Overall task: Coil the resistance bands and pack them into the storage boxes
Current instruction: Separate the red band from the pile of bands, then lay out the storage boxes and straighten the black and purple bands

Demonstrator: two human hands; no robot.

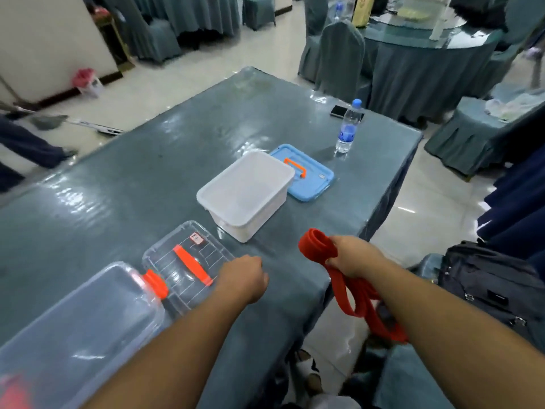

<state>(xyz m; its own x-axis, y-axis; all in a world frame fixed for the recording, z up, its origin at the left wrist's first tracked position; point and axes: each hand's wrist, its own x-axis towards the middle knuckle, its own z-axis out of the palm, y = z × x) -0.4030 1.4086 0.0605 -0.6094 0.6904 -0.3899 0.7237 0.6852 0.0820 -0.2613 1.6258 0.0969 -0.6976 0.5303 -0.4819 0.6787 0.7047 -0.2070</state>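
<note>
Gripping a red resistance band [317,246], the right hand [352,255] hangs above the near right corner of the table [147,160], short of the white storage box [246,193]. One end of the band is wound into a small coil that juts out beside the thumb toward the box — the rest dangles in loose loops below the wrist, past the table edge. The left hand [243,276] sits nearer than the box and to its left, fingers curled under with nothing in them, just beside the clear lid [185,267] with the orange handle. Behind the box lies its blue lid [306,172]; a clear storage box [76,326] stands closest to the person.
</note>
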